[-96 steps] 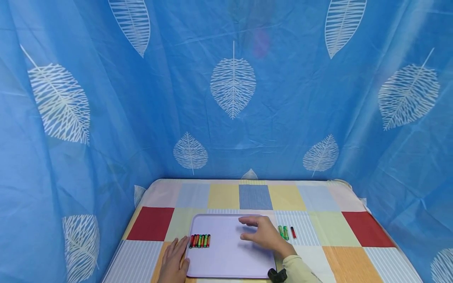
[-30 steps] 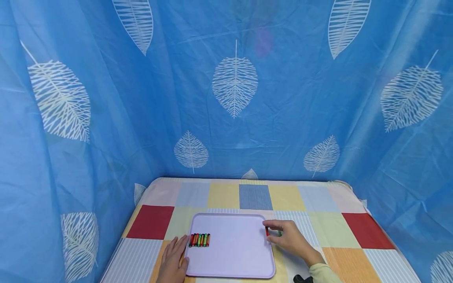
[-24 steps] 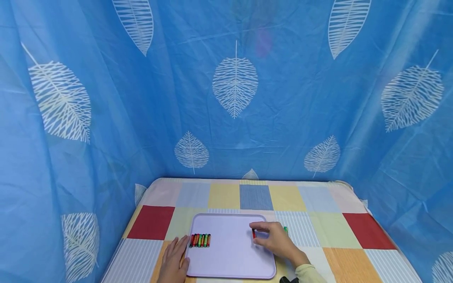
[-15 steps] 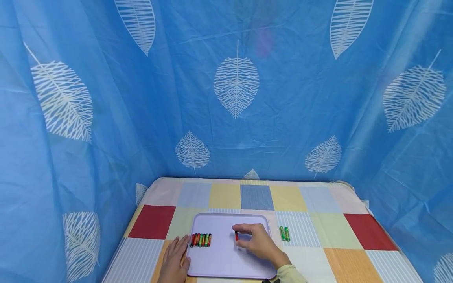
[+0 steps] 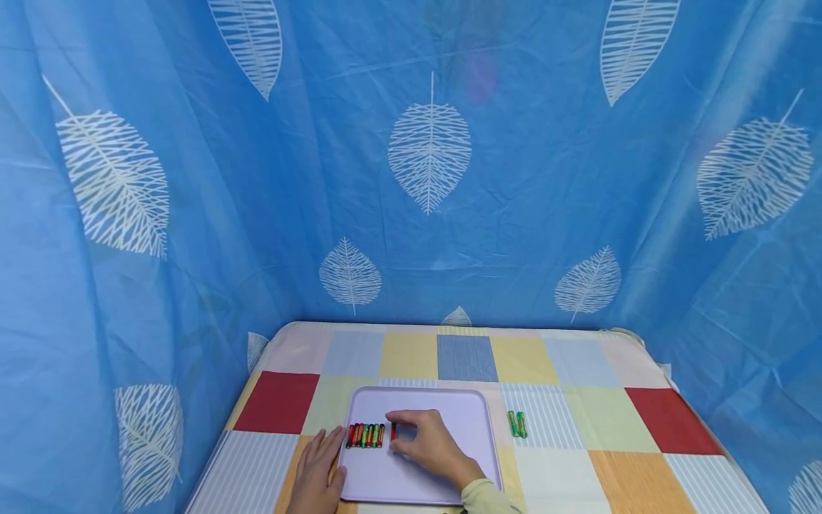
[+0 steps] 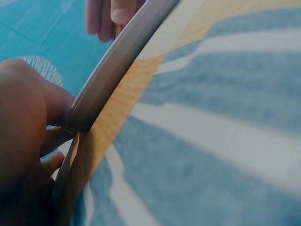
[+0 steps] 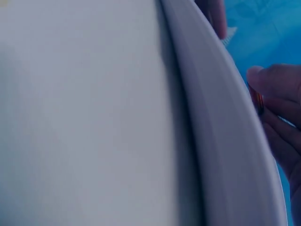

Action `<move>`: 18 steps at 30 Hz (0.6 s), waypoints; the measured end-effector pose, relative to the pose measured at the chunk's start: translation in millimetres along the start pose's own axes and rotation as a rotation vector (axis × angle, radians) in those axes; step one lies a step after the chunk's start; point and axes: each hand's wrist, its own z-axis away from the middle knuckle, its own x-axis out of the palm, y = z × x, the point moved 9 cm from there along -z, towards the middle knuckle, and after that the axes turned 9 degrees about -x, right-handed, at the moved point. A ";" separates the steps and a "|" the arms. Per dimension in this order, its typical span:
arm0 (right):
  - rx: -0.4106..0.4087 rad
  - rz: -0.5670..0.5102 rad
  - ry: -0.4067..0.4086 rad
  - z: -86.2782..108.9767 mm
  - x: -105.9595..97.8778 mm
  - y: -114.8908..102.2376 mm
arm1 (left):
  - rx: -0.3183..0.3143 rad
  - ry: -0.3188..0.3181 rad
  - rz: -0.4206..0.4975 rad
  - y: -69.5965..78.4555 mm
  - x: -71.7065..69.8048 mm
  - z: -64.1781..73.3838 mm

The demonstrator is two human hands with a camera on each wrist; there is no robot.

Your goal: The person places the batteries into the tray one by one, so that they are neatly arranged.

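Observation:
A red-and-black battery (image 5: pixel 394 432) is pinched between the thumb and fingers of my right hand (image 5: pixel 429 444), over the lilac tray (image 5: pixel 443 478). Just left of it lies a side-by-side row of several batteries (image 5: pixel 366 435), red, black and green, along the tray's left side. My left hand (image 5: pixel 316 475) rests with extended fingers against the tray's left edge; in the left wrist view its thumb (image 6: pixel 56 101) is right at the rim. The right wrist view shows the held battery (image 7: pixel 257 100) partly hidden behind the tray rim.
Two green batteries (image 5: pixel 516 424) lie on the patchwork tablecloth (image 5: pixel 616 478) to the right of the tray. A blue curtain (image 5: pixel 501 214) with white leaf prints encloses the back and sides of the table.
My right hand went right, took the red-and-black battery from beside the green ones, and carried it left across the tray to the row. The left hand has stayed at the tray edge.

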 end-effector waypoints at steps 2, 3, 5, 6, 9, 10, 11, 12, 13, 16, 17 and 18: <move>-0.013 0.031 -0.007 -3.7 4.9 -1.6 | -0.006 -0.005 0.002 -0.6 0.2 0.0; -0.020 0.047 -0.011 -5.3 6.9 -2.5 | -0.007 -0.007 0.003 -0.7 0.1 0.1; -0.024 0.084 -0.022 -7.6 10.4 -3.2 | -0.004 -0.008 0.001 0.0 -0.2 0.5; -0.027 0.102 -0.029 -8.8 12.0 -3.9 | -0.002 -0.007 -0.003 0.1 -0.4 0.5; -0.031 0.149 -0.048 -11.8 16.2 -6.4 | 0.004 -0.003 -0.014 0.7 -1.7 1.1; -0.034 0.164 -0.053 -12.6 17.4 -7.2 | 0.005 -0.002 -0.021 0.9 -2.1 1.1; -0.035 0.174 -0.058 -13.4 18.3 -8.1 | -0.003 -0.005 -0.020 0.4 -1.9 1.0; -0.036 0.182 -0.061 -14.1 19.0 -8.9 | -0.004 -0.006 -0.025 0.3 -1.8 0.7; -0.037 0.188 -0.063 -14.6 19.4 -9.6 | -0.006 -0.005 -0.026 0.3 -2.0 0.5; -0.039 0.205 -0.063 -14.7 19.2 -9.9 | -0.008 -0.004 -0.018 -0.3 -1.5 -0.1; -0.040 0.206 -0.062 -14.3 18.8 -9.6 | -0.005 -0.003 -0.014 -0.3 -1.3 0.0; -0.045 0.209 -0.059 -13.7 18.3 -9.5 | -0.003 -0.002 -0.011 -0.6 -1.0 -0.1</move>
